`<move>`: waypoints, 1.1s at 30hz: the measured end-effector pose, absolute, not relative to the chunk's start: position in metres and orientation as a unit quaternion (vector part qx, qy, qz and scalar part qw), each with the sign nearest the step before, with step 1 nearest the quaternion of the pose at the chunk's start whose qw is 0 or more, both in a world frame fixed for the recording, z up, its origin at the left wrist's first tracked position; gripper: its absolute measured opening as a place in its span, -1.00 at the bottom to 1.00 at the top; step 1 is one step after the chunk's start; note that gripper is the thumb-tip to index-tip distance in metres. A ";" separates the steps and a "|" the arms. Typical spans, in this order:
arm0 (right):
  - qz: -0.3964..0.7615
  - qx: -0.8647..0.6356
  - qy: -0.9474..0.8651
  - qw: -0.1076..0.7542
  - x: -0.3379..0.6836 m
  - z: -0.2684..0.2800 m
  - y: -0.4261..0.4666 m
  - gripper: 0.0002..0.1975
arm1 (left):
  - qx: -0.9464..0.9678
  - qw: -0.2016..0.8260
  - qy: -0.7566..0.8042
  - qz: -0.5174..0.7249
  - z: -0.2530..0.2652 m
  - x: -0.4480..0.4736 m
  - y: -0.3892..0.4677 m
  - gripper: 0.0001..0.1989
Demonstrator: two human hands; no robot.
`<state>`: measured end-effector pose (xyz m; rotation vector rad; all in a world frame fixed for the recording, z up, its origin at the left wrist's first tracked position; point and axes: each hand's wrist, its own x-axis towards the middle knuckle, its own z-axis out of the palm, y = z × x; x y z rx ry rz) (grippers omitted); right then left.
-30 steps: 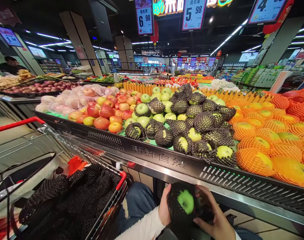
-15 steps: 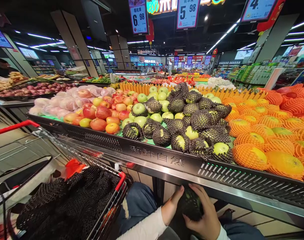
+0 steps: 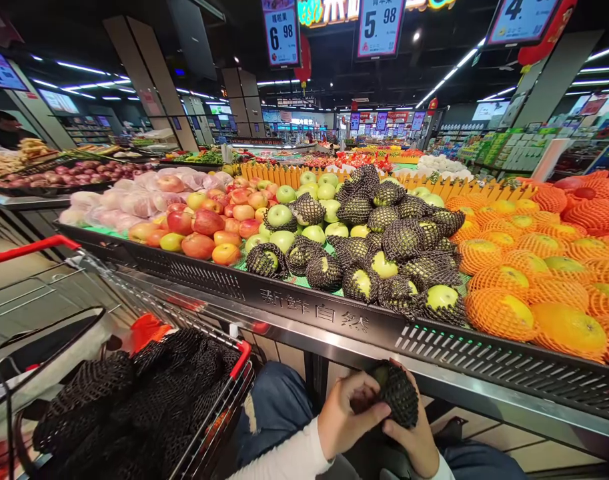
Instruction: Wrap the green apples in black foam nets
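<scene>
A green apple in a black foam net (image 3: 400, 395) is held low in front of the display's front edge. My right hand (image 3: 418, 437) is wrapped round its right side and underside, with the thumb in front. From the left, my left hand (image 3: 347, 415) grips the same apple near the net's edge; its fingertips are partly hidden. Just beyond, on the display, lie several netted green apples (image 3: 360, 285) among bare green apples (image 3: 314, 234). A heap of empty black foam nets (image 3: 149, 393) fills the cart at my left.
The shopping cart (image 3: 244, 360) stands close at left. A black display tray (image 3: 309, 310) with a metal ledge runs across in front. Red apples (image 3: 207, 223) lie left of the green ones, orange-netted fruit (image 3: 501, 315) right. A person (image 3: 5, 130) is at the far left.
My left hand has moved from the apple's upper left to its near left side, fingers now bent in. The apple has turned and risen slightly, showing more of its black net.
</scene>
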<state>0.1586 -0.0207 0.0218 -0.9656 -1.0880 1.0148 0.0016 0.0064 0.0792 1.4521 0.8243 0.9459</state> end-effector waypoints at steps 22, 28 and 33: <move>0.626 -0.306 -0.184 0.693 0.161 0.030 -0.030 -0.46 | 0.850 0.309 0.172 0.391 0.087 -0.023 0.029 0.19; 0.625 -0.342 -0.280 0.644 0.162 0.033 -0.037 -0.42 | 0.862 0.260 0.247 0.358 0.056 -0.001 0.016 0.14; 0.627 -0.347 -0.324 0.617 0.162 0.016 -0.037 -0.41 | 0.824 0.215 0.234 0.468 0.042 -0.003 0.029 0.18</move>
